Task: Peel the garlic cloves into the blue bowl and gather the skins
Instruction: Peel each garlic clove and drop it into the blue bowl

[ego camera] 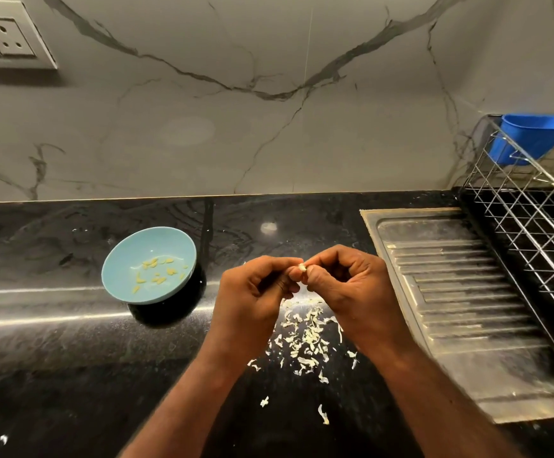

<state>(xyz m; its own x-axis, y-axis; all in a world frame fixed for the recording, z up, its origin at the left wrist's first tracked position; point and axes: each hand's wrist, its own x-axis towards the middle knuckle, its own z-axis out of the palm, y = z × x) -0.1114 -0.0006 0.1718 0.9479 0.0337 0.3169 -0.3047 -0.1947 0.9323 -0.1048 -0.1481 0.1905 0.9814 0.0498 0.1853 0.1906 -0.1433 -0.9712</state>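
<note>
On the polished black stone counter, the round pale-blue bowl at left already holds about a dozen small peeled yellowish cloves. The white papery skins lie scattered below the hands, not yet gathered. Left hand and right hand meet above that litter, each grip narrow, pinching one tiny whitish garlic clove, seemingly part-skinned.

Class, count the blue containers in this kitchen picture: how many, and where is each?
2. A pale blue bowl sits on the black counter, holding peeled cloves; a darker blue cup hangs on the wire rack at the far right. More may lie out of frame.
</note>
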